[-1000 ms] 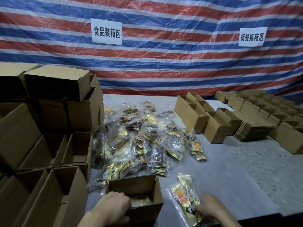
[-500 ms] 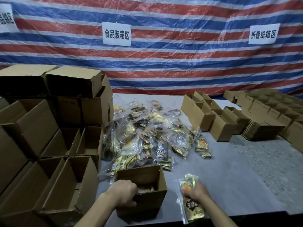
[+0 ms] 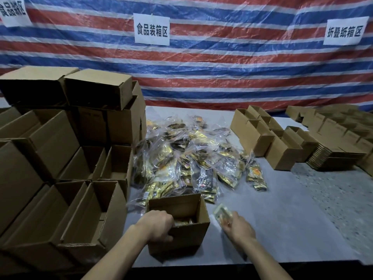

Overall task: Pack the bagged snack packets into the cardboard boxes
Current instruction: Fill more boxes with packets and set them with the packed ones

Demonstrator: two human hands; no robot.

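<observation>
An open brown cardboard box (image 3: 189, 235) stands near the table's front edge, with gold packets showing inside it. My left hand (image 3: 158, 224) grips the box's near left rim. My right hand (image 3: 239, 226) holds a clear bag of gold snack packets (image 3: 222, 213) just right of the box, lifted off the table and blurred. A large heap of bagged snack packets (image 3: 193, 156) lies behind the box across the middle of the table.
Stacked open cardboard boxes (image 3: 66, 158) fill the left side. More small open boxes (image 3: 268, 136) and flat folded cartons (image 3: 331, 156) sit at the right. The grey table (image 3: 282, 219) ends at a dark front edge. A striped tarp (image 3: 222, 73) with paper signs hangs behind.
My right hand has picked the bag up from the table and brought it up and left toward the box. My left hand stays on the box rim. The camera has tilted.
</observation>
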